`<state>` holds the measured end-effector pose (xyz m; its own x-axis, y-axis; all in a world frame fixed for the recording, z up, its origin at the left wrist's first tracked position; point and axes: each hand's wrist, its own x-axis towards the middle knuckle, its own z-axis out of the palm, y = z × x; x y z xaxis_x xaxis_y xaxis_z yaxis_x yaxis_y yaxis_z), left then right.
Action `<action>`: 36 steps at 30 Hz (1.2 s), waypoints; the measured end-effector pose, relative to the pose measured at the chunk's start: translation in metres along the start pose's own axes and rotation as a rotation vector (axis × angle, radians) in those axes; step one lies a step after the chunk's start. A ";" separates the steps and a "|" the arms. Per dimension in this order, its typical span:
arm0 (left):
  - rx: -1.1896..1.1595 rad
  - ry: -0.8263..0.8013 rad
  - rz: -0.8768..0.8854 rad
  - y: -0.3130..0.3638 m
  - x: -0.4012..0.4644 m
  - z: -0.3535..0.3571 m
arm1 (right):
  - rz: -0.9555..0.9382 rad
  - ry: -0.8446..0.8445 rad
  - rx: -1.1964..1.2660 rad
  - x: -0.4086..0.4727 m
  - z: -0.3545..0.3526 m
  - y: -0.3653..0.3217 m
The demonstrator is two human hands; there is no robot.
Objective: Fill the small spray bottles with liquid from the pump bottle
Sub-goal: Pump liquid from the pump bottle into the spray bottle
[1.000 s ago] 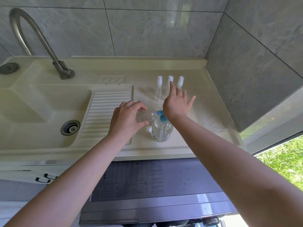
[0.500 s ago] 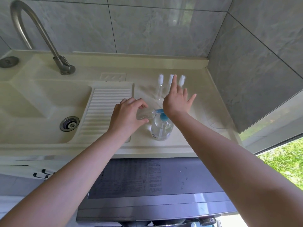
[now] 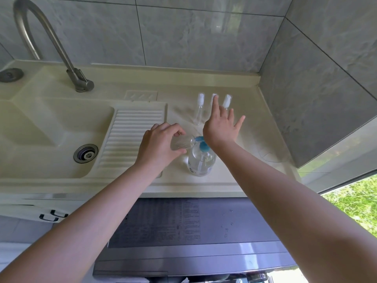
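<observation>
We are looking down at a cream-coloured moulded table point(image 3: 234, 176) with a sink basin on its left. Our left hand point(image 3: 161, 144) is closing its grip around a small clear uncapped spray bottle point(image 3: 182, 142), holding it tilted almost on its side with the open mouth pointing right, up against the blue spout. How much liquid is sitting inside it we cannot tell; it is looking mostly clear. Our right hand point(image 3: 221, 127) is resting its palm on top of the blue pump head point(image 3: 203, 145) of a round clear plastic pump bottle point(image 3: 201, 162), with the fingers spread wide and not gripping anything. The pump bottle is standing upright near the front edge of the table, just right of the ribbed washboard panel point(image 3: 130, 137), and is showing clear liquid and a dip tube inside.

Farther back, three small clear spray bottles with white caps are standing upright in a row: the left one point(image 3: 199, 111), the middle one point(image 3: 213, 98) partly hidden behind our right fingers, and the right one point(image 3: 226, 102). Their contents are too faint to judge. A curved grey metal tap point(image 3: 61, 52) is rising at the far left, above the round steel drain point(image 3: 85, 153).
</observation>
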<state>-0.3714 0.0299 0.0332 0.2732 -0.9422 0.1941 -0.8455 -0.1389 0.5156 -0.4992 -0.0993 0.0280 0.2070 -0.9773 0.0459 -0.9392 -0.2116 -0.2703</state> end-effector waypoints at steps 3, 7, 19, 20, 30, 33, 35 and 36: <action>0.003 -0.011 0.001 0.001 0.000 0.000 | -0.006 0.004 -0.006 -0.002 0.006 0.001; 0.018 -0.017 0.014 0.000 0.001 -0.001 | -0.070 0.035 -0.095 0.000 0.003 0.001; 0.024 -0.004 0.028 0.003 0.003 -0.003 | -0.079 -0.082 -0.274 0.005 -0.005 0.008; 0.024 -0.002 0.027 0.003 0.003 -0.003 | -0.086 -0.082 -0.285 0.005 -0.004 0.008; 0.016 0.007 0.027 0.002 0.001 -0.001 | -0.080 -0.125 -0.249 0.003 -0.008 0.009; 0.002 0.021 0.030 0.000 0.001 -0.001 | -0.114 -0.134 -0.273 0.002 -0.010 0.011; 0.004 0.020 0.031 0.001 0.000 -0.001 | -0.102 -0.158 -0.247 0.001 -0.007 0.013; 0.007 0.017 0.032 0.001 0.000 0.000 | -0.086 -0.178 -0.229 0.001 -0.005 0.014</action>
<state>-0.3723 0.0296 0.0340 0.2535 -0.9409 0.2246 -0.8573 -0.1110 0.5027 -0.5132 -0.1030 0.0295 0.3139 -0.9424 -0.1154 -0.9494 -0.3104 -0.0479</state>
